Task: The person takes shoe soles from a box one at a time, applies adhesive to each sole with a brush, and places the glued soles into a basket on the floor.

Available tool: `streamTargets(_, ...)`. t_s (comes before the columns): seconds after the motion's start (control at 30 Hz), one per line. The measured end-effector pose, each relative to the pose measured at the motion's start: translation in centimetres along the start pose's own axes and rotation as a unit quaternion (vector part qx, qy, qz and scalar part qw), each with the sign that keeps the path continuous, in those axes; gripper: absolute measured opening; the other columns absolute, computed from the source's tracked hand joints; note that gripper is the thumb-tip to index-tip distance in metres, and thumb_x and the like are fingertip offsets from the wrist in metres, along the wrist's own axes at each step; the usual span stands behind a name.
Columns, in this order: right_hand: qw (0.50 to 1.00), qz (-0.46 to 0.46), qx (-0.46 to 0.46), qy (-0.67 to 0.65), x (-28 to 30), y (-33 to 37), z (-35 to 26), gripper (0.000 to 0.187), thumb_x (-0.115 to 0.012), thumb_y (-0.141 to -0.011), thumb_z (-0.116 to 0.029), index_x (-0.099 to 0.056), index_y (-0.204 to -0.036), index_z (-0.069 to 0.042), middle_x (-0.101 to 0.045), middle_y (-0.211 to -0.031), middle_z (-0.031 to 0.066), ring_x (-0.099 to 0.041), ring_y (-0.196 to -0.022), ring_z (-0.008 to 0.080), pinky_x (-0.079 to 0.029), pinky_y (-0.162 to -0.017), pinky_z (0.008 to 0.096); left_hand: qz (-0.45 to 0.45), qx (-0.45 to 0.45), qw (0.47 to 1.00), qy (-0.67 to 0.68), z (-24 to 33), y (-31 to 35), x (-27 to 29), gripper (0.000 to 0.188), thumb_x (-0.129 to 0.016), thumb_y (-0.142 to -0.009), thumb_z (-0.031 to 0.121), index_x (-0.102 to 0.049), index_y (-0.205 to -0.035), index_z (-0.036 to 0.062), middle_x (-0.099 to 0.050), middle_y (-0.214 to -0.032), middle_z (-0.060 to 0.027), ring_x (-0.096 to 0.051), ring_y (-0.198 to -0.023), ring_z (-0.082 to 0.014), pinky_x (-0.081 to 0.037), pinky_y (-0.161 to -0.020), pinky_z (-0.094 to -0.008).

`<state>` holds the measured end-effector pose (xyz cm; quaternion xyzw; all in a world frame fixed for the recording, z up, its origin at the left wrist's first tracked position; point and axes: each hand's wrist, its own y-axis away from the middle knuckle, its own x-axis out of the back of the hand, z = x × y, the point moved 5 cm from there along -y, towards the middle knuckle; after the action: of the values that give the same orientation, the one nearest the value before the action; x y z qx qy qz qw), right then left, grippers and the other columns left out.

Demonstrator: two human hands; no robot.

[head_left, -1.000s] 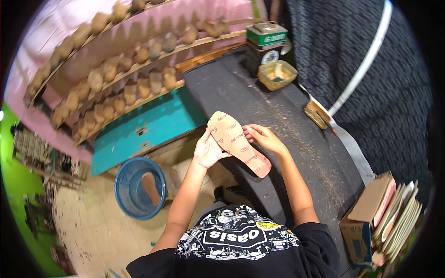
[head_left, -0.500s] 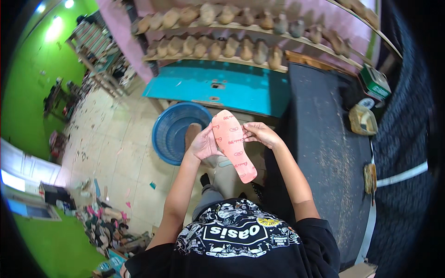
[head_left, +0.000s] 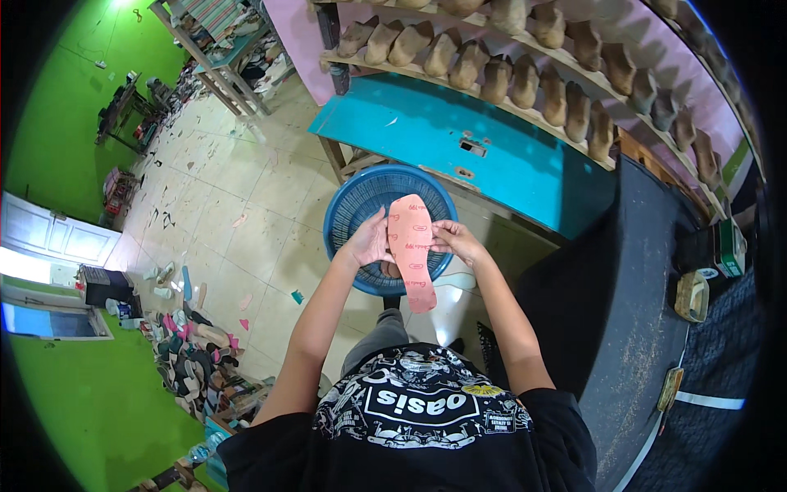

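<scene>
A pink insole [head_left: 412,266] with red print is held up in front of me, its broad end away from me and its narrow end toward my body. My left hand [head_left: 368,242] supports its left edge, the fingers partly hidden behind it. At the right edge, my right hand [head_left: 456,242] pinches it between thumb and fingers. Below the insole stands a round blue plastic basket [head_left: 343,197], with a brown object partly showing in it beside my left hand; what it is I cannot make out.
Wooden shoe lasts [head_left: 470,64] line the shelves above a turquoise bench [head_left: 410,123]. To my right is a dark-covered table [head_left: 631,271] with a tin [head_left: 725,246] and a plastic container [head_left: 692,296]. A scrap pile [head_left: 193,353] lies on the tiled floor at left.
My view has turned, so the bench and shelves sit further right. The insole, still in both hands, is now more upright and over the basket.
</scene>
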<state>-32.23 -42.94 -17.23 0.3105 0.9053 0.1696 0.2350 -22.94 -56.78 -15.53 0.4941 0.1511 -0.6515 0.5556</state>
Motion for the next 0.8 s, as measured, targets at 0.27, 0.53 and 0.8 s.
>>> streamTargets(0.27,0.979,0.159,0.010,-0.131,3.2,-8.8,8.2,0.012,-0.048,-0.083,-0.016,-0.052,-0.086,-0.006,-0.053,-0.076,0.0005,-0.051,-0.067,0.0086,-0.048,-0.066,0.0240,0.171,-0.006,0.978,-0.119,1.1,-6.1,10.3,0.073,-0.026,-0.079,0.058,-0.022,-0.126,0.0026,-0.030,-0.126,-0.0126,-0.034,-0.112,-0.0243,-0.026,-0.093,-0.0403)
streamTargets(0.53,0.960,0.234,-0.039,-0.150,3.9,-13.0,13.9,0.016,-0.047,-0.084,-0.020,-0.052,-0.094,-0.009,-0.054,-0.082,-0.0002,-0.052,-0.074,0.0099,-0.045,-0.068,0.0252,0.225,0.030,0.966,-0.125,-0.3,-8.4,16.9,0.072,-0.023,-0.080,0.058,-0.021,-0.127,0.0040,-0.026,-0.129,-0.0131,-0.028,-0.117,-0.0248,-0.020,-0.096,-0.0372)
streamTargets(0.8,0.924,0.361,-0.083,0.098,8.7,-12.6,20.8,0.039,-0.052,-0.079,-0.020,-0.042,-0.112,-0.003,-0.052,-0.086,0.0037,-0.050,-0.075,0.0123,-0.045,-0.058,0.0236,0.345,0.071,0.883,-0.311,-4.3,-6.3,25.3,0.069,-0.025,-0.082,0.052,-0.025,-0.125,-0.0019,-0.024,-0.130,-0.0166,-0.020,-0.122,-0.0245,-0.014,-0.099,-0.0280)
